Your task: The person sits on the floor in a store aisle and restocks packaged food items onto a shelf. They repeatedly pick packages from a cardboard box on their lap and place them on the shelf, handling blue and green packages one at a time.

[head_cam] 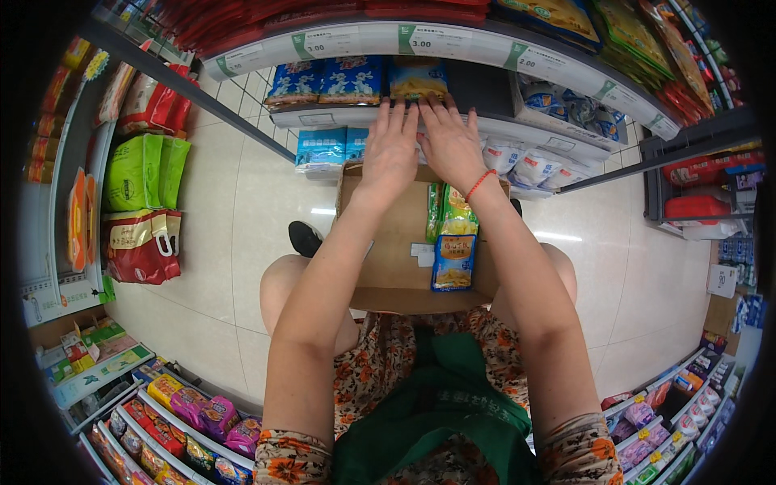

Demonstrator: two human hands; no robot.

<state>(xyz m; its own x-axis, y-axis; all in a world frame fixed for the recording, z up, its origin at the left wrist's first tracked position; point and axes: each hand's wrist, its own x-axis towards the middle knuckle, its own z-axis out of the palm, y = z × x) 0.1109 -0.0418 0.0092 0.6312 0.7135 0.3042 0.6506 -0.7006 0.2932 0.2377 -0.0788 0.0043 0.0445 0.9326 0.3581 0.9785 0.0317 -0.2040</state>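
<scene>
Both my hands reach forward over a cardboard box (394, 267) to a store shelf. The fingertips of my left hand (393, 142) and my right hand (447, 136) lie at the near edge of a blue and yellow food packet (418, 76) on the middle shelf. My fingers are extended and a little apart, with nothing gripped. Blue packets with white rabbit figures (350, 79) stand to the left of it. Inside the box, a blue and orange packet (453, 262) lies below green and yellow packets (459, 209), beside small white paper pieces (426, 254).
A shelf rail with price tags (364, 39) runs above my hands. White salt-like bags (533, 167) and light-blue packets (321, 148) fill the lower shelf. A carton of small blue-white packets (567, 106) sits right. Metal posts flank the shelf; stocked racks stand behind me.
</scene>
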